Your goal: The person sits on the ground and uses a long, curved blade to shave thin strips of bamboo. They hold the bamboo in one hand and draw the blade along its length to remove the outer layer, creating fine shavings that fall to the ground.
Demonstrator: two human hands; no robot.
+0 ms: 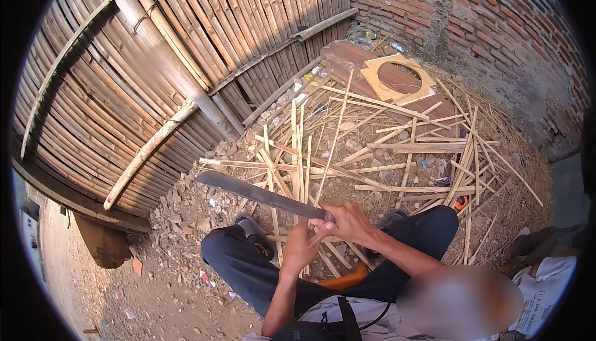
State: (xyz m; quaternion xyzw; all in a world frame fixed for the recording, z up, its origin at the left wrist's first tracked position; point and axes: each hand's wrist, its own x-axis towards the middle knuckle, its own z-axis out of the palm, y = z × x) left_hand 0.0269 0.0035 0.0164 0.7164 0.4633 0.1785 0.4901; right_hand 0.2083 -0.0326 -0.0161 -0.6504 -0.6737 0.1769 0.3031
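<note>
A machete (261,197) with a long dark blade stretches to the left in front of me. My right hand (349,223) is closed around its handle end. Close beside it, just under the blade, my left hand (304,241) is closed, its thumb near the fingers of the right. A thin pale bamboo strip (335,133) runs up and away from the blade, in line with the left hand's grip. Its lower end is hidden by the blade and fingers. More bamboo strips (300,154) lie crossed on the ground beyond my hands.
A bamboo-slat wall (248,24) stands on the left, a brick wall (490,36) at the back right. A brown board (341,61) bears a yellowish panel (380,80) with a round hole. My bent legs (236,266) flank an orange object (347,277). Rubble (180,229) covers the ground.
</note>
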